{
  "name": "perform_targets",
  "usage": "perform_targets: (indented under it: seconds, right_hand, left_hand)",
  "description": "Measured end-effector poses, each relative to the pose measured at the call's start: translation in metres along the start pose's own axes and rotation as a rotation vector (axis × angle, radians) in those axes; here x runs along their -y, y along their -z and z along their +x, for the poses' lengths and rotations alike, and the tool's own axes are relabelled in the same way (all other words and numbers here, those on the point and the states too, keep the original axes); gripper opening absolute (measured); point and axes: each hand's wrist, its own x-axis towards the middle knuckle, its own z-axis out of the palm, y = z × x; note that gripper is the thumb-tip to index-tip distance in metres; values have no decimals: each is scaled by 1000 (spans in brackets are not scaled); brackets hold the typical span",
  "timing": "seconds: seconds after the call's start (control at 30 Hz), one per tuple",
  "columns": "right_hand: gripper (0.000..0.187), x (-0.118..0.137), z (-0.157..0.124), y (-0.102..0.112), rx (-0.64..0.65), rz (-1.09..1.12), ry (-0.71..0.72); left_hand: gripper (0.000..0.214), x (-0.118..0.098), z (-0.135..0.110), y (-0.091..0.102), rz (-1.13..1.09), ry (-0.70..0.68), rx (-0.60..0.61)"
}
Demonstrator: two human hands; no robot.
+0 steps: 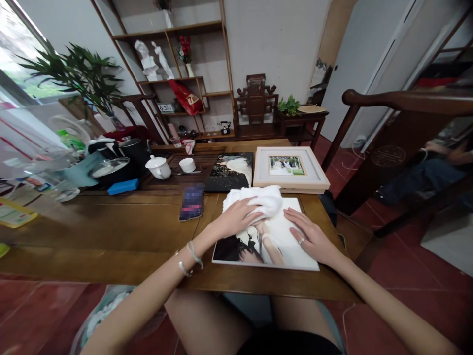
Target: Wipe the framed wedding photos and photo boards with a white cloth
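Observation:
A large unframed photo print [281,246] lies flat on the wooden table [121,231] in front of me. My left hand [236,217] presses a crumpled white cloth [258,199] onto the print's upper part, fingers curled over the cloth. My right hand [312,236] lies flat and open on the print's right side, with a ring on one finger. Bracelets sit on my left wrist.
Behind the print stand a framed photo [288,167] and a dark photo panel [231,172]. A phone [191,202] lies left of the cloth. Cups, pots and a blue block crowd the table's far left. A chair [388,128] and a seated person are on the right.

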Motion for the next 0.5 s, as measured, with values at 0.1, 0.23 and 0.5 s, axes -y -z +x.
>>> perform_targets:
  seconds: [0.1,0.23,0.5]
  right_hand:
    - [40,-1,0,-1,-2,4,-4]
    - [40,-2,-1,-2,11,-9,-7]
    - [45,-3,0,0,15,-1,43]
  left_hand:
    - [38,6,-28,4,79,61,1]
    - [31,-15,-42,-3,130,116,22]
    - [24,-86,-45,-32,71,45,-8]
